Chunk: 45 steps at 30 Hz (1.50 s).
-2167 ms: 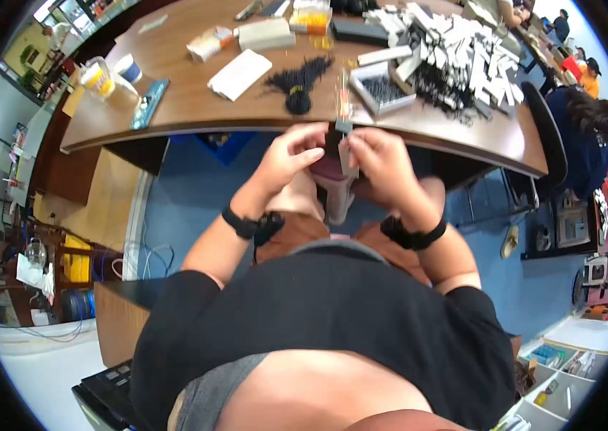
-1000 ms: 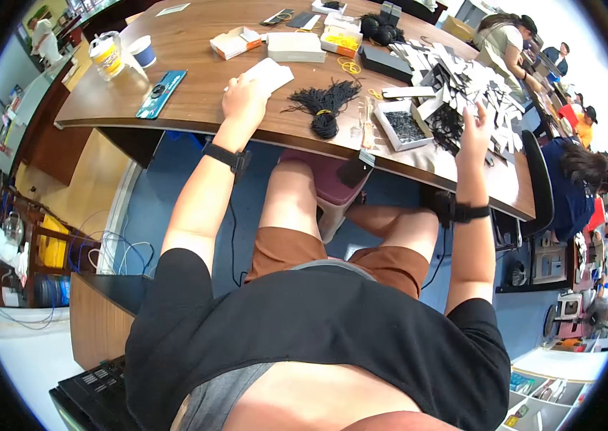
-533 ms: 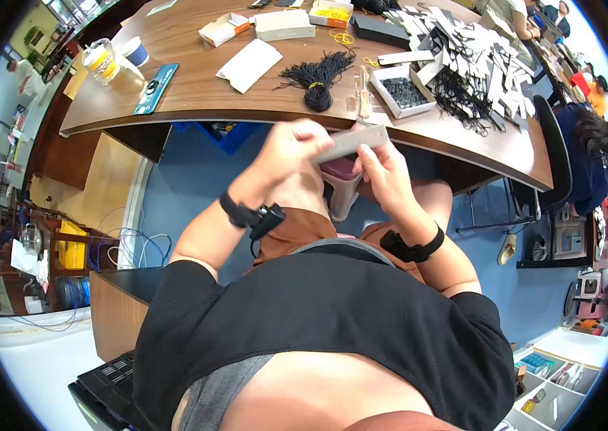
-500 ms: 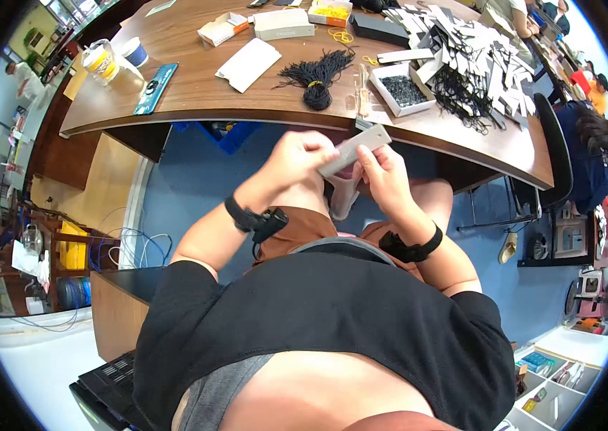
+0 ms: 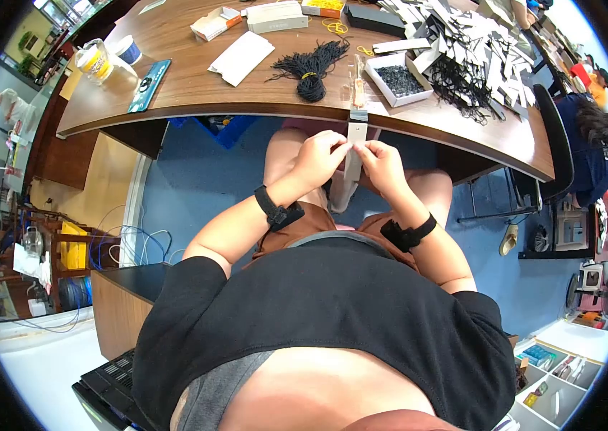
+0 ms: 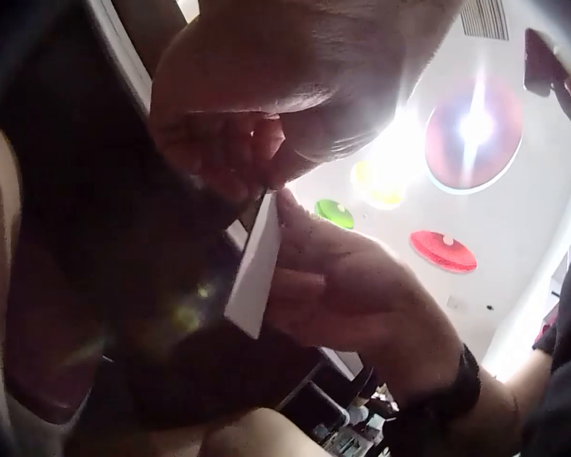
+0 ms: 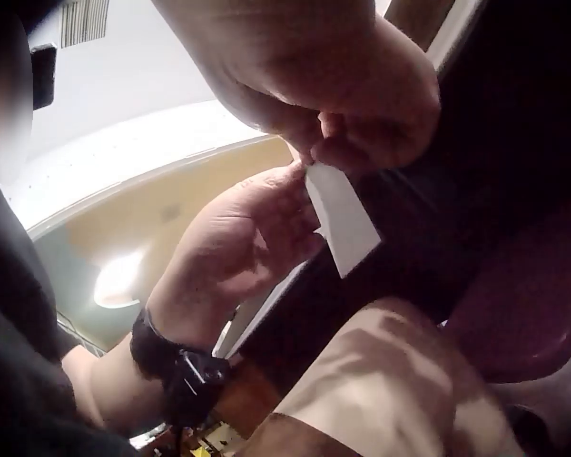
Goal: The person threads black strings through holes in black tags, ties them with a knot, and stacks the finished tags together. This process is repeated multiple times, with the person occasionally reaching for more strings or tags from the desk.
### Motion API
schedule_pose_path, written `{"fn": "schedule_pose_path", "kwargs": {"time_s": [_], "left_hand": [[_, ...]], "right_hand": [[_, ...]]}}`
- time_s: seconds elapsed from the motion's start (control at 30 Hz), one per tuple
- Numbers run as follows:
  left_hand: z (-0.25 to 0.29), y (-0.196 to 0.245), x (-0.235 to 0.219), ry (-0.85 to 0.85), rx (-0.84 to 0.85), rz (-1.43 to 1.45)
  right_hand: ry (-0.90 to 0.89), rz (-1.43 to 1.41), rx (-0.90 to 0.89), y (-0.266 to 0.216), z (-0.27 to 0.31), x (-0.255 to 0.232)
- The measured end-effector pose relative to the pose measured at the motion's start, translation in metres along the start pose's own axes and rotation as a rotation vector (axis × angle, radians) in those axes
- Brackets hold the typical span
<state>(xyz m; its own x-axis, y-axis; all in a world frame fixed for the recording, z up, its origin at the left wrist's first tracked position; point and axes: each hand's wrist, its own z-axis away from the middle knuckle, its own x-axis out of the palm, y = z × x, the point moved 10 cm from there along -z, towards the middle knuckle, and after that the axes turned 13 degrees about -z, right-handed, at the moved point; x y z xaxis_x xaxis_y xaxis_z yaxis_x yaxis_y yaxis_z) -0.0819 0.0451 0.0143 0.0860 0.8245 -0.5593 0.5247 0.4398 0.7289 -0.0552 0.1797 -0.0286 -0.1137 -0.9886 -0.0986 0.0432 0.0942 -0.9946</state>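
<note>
Over the lap, just below the table's front edge, a narrow pale card (image 5: 357, 132) stands nearly upright between the two hands. My left hand (image 5: 318, 159) and right hand (image 5: 384, 168) pinch at it, their fingertips close together at its middle. In the left wrist view the white card (image 6: 255, 271) slants down from the meeting fingertips of the left hand (image 6: 295, 86) and the right hand (image 6: 347, 281). The right wrist view has the card (image 7: 344, 221) below the right hand (image 7: 333, 76) and beside the left hand (image 7: 238, 248). Any cord at the fingertips is too small to tell.
On the table (image 5: 189, 90) lie a bundle of black cords (image 5: 311, 85), a white tray of small dark pieces (image 5: 398, 80), a heap of tags (image 5: 480, 65), a white folded sheet (image 5: 241, 59), boxes, a blue packet (image 5: 149, 85) and cups. A stool stands under the table.
The card has turned from a slanting position to nearly upright. The left hand has shifted right, and both hands' fingertips have come together at the card.
</note>
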Motion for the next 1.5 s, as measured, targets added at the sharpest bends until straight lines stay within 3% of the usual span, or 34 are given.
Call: {"fn": "schedule_pose_path", "kwargs": {"time_s": [0.07,0.1,0.2,0.27,0.33,0.4,0.53,0.57,0.7,0.83,0.93,0.97,1.0,1.07,1.1,1.13,1.23,1.3,1.33,1.43,1.5], "left_hand": [[-0.004,0.001,-0.002,-0.001,0.007,-0.070],[-0.008,-0.011,0.002,-0.047,-0.108,0.006],[-0.019,-0.015,0.002,-0.068,-0.120,-0.027],[-0.020,-0.016,-0.004,-0.077,-0.106,-0.089],[-0.016,-0.015,-0.027,-0.004,-0.124,-0.129],[-0.016,-0.012,-0.061,0.082,-0.144,-0.307],[-0.029,0.023,-0.108,0.456,0.255,-0.594],[-0.038,0.021,-0.103,0.377,0.295,-0.604],[-0.052,0.004,-0.072,0.149,0.318,-0.860],[-0.047,0.001,-0.068,0.118,0.307,-0.899],[-0.049,-0.001,-0.070,0.129,0.301,-0.851],[-0.049,-0.001,-0.072,0.132,0.303,-0.825],[-0.048,0.002,-0.080,0.207,0.294,-0.760],[-0.044,0.010,-0.098,0.342,0.283,-0.627],[-0.040,0.016,-0.105,0.367,0.267,-0.556],[-0.029,0.031,-0.116,0.450,0.299,-0.468],[-0.009,0.028,-0.055,-0.372,-0.033,0.293],[0.036,0.048,-0.007,-0.873,-0.280,0.692],[0.062,0.063,0.011,-1.094,-0.442,0.845],[0.065,0.082,0.034,-0.944,-0.788,1.325],[0.054,0.066,0.051,-0.921,-0.706,1.653]], "right_hand": [[0.015,-0.087,0.070,-0.003,0.003,0.000],[0.043,0.168,-0.020,-0.018,0.003,-0.002],[0.123,0.934,-0.318,-0.073,0.004,0.007],[0.165,0.945,-0.347,-0.109,0.005,0.009],[0.263,0.929,-0.629,-0.144,0.007,0.019],[0.239,0.870,-0.721,-0.158,-0.005,0.029],[0.140,0.779,-0.917,-0.176,-0.033,0.068],[0.102,0.779,-0.957,-0.174,-0.037,0.077],[0.093,0.856,-0.902,-0.163,-0.047,0.080],[0.034,0.534,-0.817,-0.167,-0.017,0.061],[-0.008,0.246,-0.542,-0.161,0.005,0.039],[0.013,0.054,-0.534,-0.152,0.009,0.027],[-0.002,-0.122,-0.422,-0.146,0.013,0.017],[-0.022,-0.252,-0.547,-0.152,0.018,-0.002],[-0.042,-0.330,-0.404,-0.146,0.017,-0.008],[-0.013,-0.190,-0.301,-0.148,0.019,-0.013],[0.036,-0.075,-0.291,-0.149,0.023,-0.023],[0.074,-0.003,-0.332,-0.155,0.035,-0.023],[0.030,0.224,-0.630,-0.184,0.051,-0.013],[0.021,0.359,-0.779,-0.186,0.075,0.002],[-0.008,0.474,-0.826,-0.178,0.088,0.010]]}}
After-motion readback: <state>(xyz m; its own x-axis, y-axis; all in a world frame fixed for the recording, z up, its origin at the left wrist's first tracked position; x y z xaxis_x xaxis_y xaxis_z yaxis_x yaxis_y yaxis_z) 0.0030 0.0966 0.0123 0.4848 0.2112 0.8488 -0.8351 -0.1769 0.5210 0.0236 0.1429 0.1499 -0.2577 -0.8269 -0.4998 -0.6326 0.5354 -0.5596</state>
